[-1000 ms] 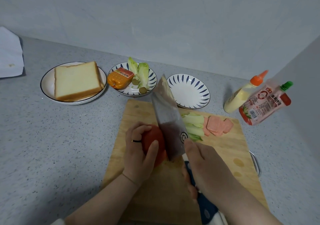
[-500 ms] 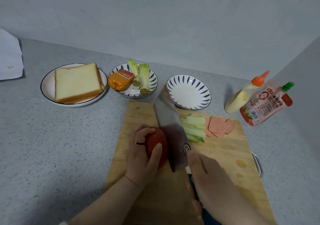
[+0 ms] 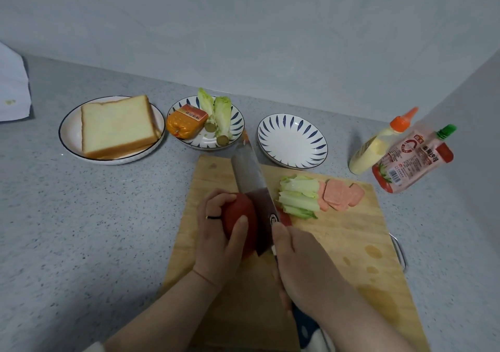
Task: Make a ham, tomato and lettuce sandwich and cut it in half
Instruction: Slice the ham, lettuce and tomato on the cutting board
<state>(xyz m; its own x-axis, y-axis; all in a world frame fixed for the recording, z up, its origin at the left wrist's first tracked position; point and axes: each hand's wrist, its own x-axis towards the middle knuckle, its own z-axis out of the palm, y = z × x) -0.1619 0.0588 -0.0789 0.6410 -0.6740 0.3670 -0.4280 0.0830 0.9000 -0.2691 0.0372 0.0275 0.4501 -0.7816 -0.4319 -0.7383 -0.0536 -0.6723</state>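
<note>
A red tomato lies on the wooden cutting board, and my left hand grips it from the left with curled fingers. My right hand holds the handle of a cleaver whose blade has sunk into the tomato's right side; a red piece shows to the right of the blade. Cut lettuce and ham slices lie at the board's far side. Bread slices sit on a white plate.
A patterned dish holds a wrapped ham piece and lettuce stalks. Another patterned dish stands behind the board. A mayonnaise bottle and a ketchup pouch lie at the right. White paper lies far left.
The cleaver has come down further through the tomato's right side, and its tip has dropped. My left hand keeps its hold on the tomato.
</note>
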